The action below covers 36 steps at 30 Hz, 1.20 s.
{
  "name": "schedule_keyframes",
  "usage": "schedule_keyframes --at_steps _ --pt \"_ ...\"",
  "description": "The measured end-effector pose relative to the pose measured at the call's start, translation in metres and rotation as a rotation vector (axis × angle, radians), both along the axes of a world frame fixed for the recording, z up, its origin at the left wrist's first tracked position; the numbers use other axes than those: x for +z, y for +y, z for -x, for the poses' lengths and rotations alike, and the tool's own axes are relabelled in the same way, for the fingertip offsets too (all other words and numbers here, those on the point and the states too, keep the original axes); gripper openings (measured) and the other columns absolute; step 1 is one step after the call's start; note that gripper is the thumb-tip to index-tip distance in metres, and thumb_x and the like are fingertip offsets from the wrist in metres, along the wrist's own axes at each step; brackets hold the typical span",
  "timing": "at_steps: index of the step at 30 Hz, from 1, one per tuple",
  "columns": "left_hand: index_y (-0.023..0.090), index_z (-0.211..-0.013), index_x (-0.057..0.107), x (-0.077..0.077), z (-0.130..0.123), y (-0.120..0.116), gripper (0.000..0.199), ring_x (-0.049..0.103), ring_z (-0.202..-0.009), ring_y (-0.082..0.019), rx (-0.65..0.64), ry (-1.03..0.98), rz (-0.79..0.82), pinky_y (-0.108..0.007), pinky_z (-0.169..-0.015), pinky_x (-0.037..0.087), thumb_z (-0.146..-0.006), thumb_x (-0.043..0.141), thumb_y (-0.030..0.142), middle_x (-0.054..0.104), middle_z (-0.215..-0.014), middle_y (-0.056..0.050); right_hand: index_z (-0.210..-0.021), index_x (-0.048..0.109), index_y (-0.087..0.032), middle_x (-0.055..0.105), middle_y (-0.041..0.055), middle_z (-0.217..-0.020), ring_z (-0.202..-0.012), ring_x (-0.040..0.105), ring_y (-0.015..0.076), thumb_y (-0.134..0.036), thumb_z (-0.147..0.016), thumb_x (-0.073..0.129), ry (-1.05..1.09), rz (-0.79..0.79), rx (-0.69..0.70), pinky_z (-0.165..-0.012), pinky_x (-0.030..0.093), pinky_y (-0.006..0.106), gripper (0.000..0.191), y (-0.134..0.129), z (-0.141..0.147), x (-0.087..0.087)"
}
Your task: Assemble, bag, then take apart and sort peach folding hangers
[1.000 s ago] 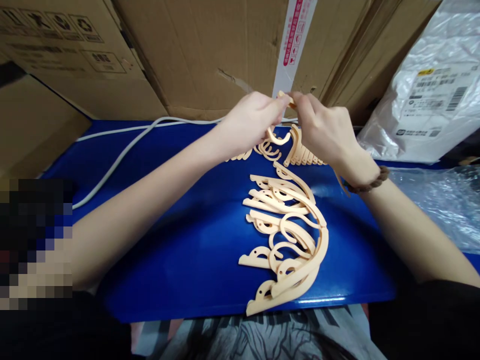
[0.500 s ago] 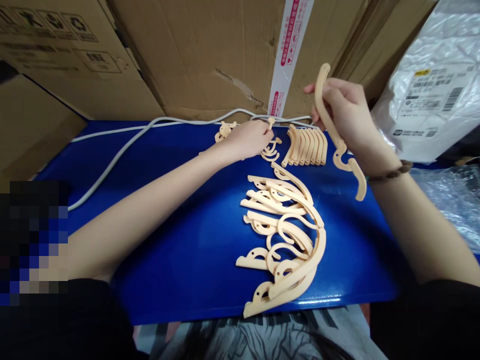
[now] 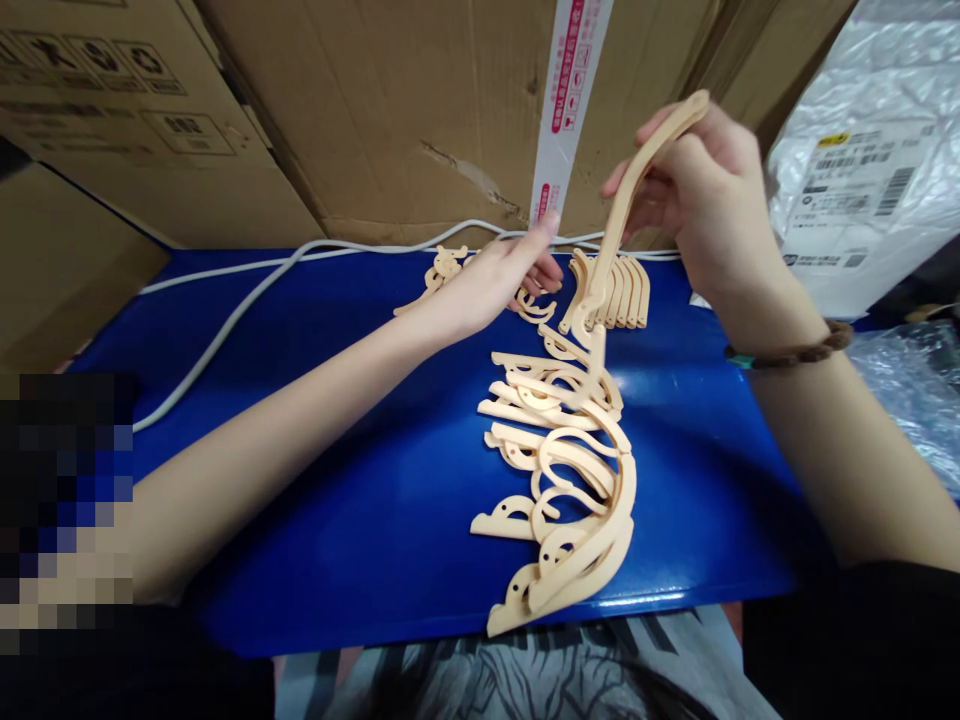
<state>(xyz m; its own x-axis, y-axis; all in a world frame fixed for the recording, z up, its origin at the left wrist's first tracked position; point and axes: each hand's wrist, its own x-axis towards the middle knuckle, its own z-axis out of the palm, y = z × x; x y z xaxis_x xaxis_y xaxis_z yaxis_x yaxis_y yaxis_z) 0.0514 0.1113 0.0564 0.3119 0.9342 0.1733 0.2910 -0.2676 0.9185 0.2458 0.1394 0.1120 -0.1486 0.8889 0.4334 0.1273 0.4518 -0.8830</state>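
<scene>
My right hand point(image 3: 705, 190) is closed on a cream folding hanger point(image 3: 626, 205), gripping its long curved arm near the top end. The hanger slants down to the left, and its lower part overlaps the pile in view; I cannot tell if it touches. My left hand point(image 3: 517, 265) is over small curved hook pieces point(image 3: 536, 305), thumb raised away from half-bent fingers, with nothing visible between them. Below both hands lies a pile of cream hangers point(image 3: 622, 500), fanned and overlapping. A row of loose curved hanger arms point(image 3: 634, 290) lies behind the held one.
More small cream parts point(image 3: 448, 262) lie left of my left hand. A white cable point(image 3: 300, 250) crosses the back of the blue tabletop point(image 3: 337, 560). Cardboard boxes point(image 3: 375, 100) stand behind, and a white plastic parcel point(image 3: 847, 190) is at the right.
My right hand has tilted the hanger, swinging its lower end leftward over the pile. The left hand has turned, its thumb lifting away, and the small peg at its fingertips no longer shows.
</scene>
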Motion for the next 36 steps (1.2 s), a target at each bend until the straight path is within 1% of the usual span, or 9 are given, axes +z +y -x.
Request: schedule_keyframes --at_steps 5,9,12,16,18,20,24,30,36 --pt "0.014 -0.089 0.069 0.017 -0.002 -0.027 0.024 0.071 -0.081 -0.011 -0.131 -0.236 0.252 -0.020 -0.069 0.052 -0.105 0.055 0.027 0.074 -0.090 -0.004 -0.091 0.054 -0.024 0.074 0.0003 -0.087 -0.070 0.067 0.0129 -0.024 -0.087 0.056 0.059 -0.118 -0.090 -0.055 0.057 0.024 0.005 0.001 -0.003 0.003" --pt "0.015 -0.090 0.059 0.025 -0.003 -0.033 0.025 0.065 -0.055 -0.007 -0.027 -0.431 0.413 -0.020 -0.053 0.052 -0.109 0.045 0.023 0.070 -0.080 0.000 -0.082 0.056 -0.025 0.071 0.0007 -0.084 -0.076 0.068 0.0149 -0.015 -0.076 0.061 -0.138 -0.226 -0.147 -0.063 0.054 0.026 0.013 0.002 -0.014 0.006" --pt "0.017 -0.088 0.053 0.028 0.001 -0.031 0.025 0.052 -0.041 -0.004 0.076 -0.527 0.401 -0.017 -0.040 0.040 -0.110 0.043 0.022 0.062 -0.068 0.005 -0.080 0.061 -0.022 0.066 0.0007 -0.081 -0.074 0.061 0.0144 -0.007 -0.069 0.062 -0.338 -0.316 -0.167 -0.071 0.047 0.029 0.018 -0.001 -0.018 0.009" --pt "0.018 -0.086 0.051 0.026 0.007 -0.027 0.027 0.034 -0.035 -0.001 0.143 -0.616 0.403 -0.013 -0.034 0.024 -0.111 0.042 0.026 0.045 -0.057 0.010 -0.103 0.070 -0.018 0.072 0.0124 -0.098 -0.096 0.064 0.0278 -0.023 -0.092 0.058 -0.944 -0.435 -0.213 -0.091 0.043 0.044 0.016 -0.017 -0.004 0.006" --pt "0.018 -0.086 0.051 0.021 0.007 -0.026 0.031 0.030 -0.034 0.000 0.159 -0.619 0.416 -0.012 -0.034 0.022 -0.112 0.041 0.033 0.040 -0.054 0.011 -0.116 0.067 -0.015 0.072 0.0166 -0.104 -0.100 0.065 0.0316 -0.031 -0.106 0.037 -1.324 -0.500 -0.240 -0.089 0.044 0.045 0.035 -0.026 0.008 0.000" --pt "0.018 -0.085 0.051 0.017 0.006 -0.026 0.035 0.028 -0.033 -0.001 0.171 -0.611 0.424 -0.012 -0.033 0.021 -0.112 0.039 0.036 0.038 -0.052 0.011 -0.128 0.062 -0.014 0.071 0.0169 -0.107 -0.098 0.067 0.0308 -0.024 -0.108 0.025 -1.499 -0.531 -0.237 -0.078 0.045 0.040 0.044 -0.033 0.018 -0.009" --pt "0.020 -0.078 0.047 0.015 0.002 -0.029 0.038 0.026 -0.032 -0.002 0.154 -0.545 0.442 -0.013 -0.033 0.019 -0.112 0.037 0.035 0.035 -0.048 0.011 -0.144 0.050 -0.013 0.070 0.0180 -0.112 -0.088 0.070 0.0278 -0.014 -0.106 0.020 -1.588 -0.578 -0.217 -0.066 0.039 0.034 0.048 -0.036 0.024 -0.023" --pt "0.021 -0.074 0.041 0.023 -0.002 -0.035 0.042 0.025 -0.029 -0.002 0.142 -0.409 0.400 -0.013 -0.035 0.018 -0.113 0.030 0.029 0.033 -0.045 0.011 -0.135 0.053 -0.010 0.072 0.0190 -0.107 -0.081 0.069 0.0269 -0.013 -0.105 0.018 -1.635 -0.571 -0.174 -0.061 0.034 0.033 0.046 -0.036 0.022 -0.026" --pt "0.020 -0.072 0.043 0.016 -0.001 -0.034 0.042 0.032 -0.035 -0.002 0.214 -0.272 0.191 -0.014 -0.042 0.025 -0.112 0.037 0.031 0.034 -0.051 0.008 -0.134 0.055 -0.010 0.073 0.0149 -0.092 -0.080 0.067 0.0282 -0.015 -0.098 0.033 -1.482 -0.343 -0.115 -0.068 0.042 0.035 0.042 -0.034 0.027 -0.024"
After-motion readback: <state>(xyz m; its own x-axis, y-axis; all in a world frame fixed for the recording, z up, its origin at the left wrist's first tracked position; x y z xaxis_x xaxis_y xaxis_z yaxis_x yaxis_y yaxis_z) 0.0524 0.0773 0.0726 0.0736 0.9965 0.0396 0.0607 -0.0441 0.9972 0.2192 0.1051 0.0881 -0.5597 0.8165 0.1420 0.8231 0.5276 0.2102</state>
